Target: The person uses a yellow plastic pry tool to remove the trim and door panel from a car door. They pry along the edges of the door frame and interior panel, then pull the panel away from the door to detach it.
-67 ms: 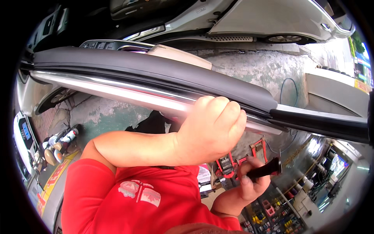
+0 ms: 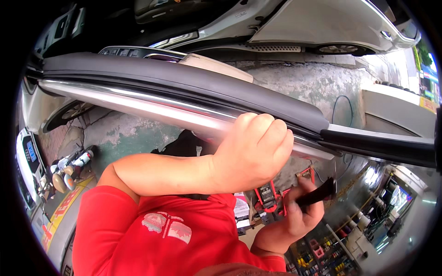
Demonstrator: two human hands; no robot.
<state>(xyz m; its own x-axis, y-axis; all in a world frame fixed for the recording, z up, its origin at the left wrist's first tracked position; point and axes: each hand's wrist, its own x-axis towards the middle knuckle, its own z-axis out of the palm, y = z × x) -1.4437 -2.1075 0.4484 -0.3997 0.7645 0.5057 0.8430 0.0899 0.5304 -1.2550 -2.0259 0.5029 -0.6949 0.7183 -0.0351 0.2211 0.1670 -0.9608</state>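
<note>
Door trim [image 2: 193,85]: dark grey plastic, matt, smooth. Metal strip [image 2: 152,97]: bright, polished. Door panel [image 2: 138,106]: pale paint, smooth, glossy. Black piece [image 2: 317,194]: plastic in look, faint sheen. Car body [image 2: 317,23]: painted metal, glossy. Shirt [image 2: 117,234]: red cloth, matt, creased. Floor [image 2: 304,85]: concrete in look, rough, worn, patchy green paint.

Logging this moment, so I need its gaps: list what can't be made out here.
Head view, left hand: its own back and knuckles hide its fingertips and what they touch.
Head view, dark object: the right hand covers its inner end.
Head view, car door: the dark lens rim cuts off its window frame.
Head view, small shelf goods: too small to identify.
</note>
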